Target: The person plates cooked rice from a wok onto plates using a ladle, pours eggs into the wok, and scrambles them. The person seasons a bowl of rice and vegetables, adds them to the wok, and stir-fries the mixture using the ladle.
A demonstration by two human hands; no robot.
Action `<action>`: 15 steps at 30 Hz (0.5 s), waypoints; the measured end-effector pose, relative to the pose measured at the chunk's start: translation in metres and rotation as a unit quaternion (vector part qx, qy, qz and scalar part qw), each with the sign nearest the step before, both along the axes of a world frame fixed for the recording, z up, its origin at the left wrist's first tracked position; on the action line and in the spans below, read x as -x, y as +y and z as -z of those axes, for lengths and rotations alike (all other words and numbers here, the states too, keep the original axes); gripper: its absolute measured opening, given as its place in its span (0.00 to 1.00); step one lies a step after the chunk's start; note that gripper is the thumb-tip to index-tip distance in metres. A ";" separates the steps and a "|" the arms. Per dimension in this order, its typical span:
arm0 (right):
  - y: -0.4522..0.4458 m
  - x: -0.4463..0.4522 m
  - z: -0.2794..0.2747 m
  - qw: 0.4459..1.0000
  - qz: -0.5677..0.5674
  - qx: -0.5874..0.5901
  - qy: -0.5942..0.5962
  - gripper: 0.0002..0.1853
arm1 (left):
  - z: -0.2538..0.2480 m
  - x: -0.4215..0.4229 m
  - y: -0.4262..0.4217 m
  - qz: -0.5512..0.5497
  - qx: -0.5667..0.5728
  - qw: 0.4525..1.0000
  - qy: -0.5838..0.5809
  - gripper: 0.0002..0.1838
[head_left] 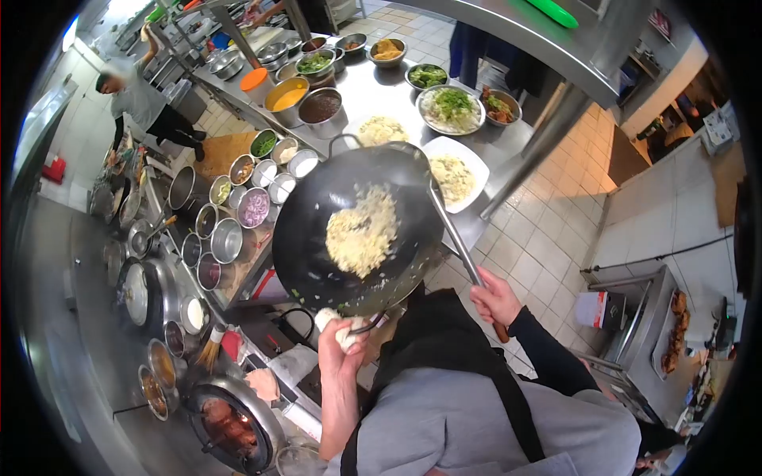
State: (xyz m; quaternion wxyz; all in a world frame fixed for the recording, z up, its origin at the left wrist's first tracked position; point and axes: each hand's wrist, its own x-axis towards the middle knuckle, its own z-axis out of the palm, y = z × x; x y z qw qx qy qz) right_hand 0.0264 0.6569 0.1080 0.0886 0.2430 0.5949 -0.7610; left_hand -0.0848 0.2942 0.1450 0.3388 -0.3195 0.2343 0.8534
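Gripping firmly is serving us well: our left hand (339,349) is closing around the wok (305,230) handle through a cloth (327,319), and our right hand (495,298) is wrapping snugly round the cooking tool (458,232). We are holding the wok in front of us, rice (361,238) inside, and a level, steady wrist is helping against spills. Around us, a square plate (481,176) and metal pot (227,240) are crowding the rim, with a shelf post (536,152) standing beyond.
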 end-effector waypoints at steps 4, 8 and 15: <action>-0.004 0.085 0.011 0.983 0.020 -0.176 0.045 0.30 | 0.020 0.106 0.043 0.038 0.117 0.981 0.149 0.07; 0.007 0.147 0.015 0.946 0.074 -0.296 0.106 0.30 | 0.023 0.165 0.094 0.024 0.218 0.963 0.153 0.12; 0.057 0.176 -0.023 0.866 0.037 -0.471 0.162 0.27 | 0.022 0.149 0.085 0.050 0.169 0.973 0.152 0.11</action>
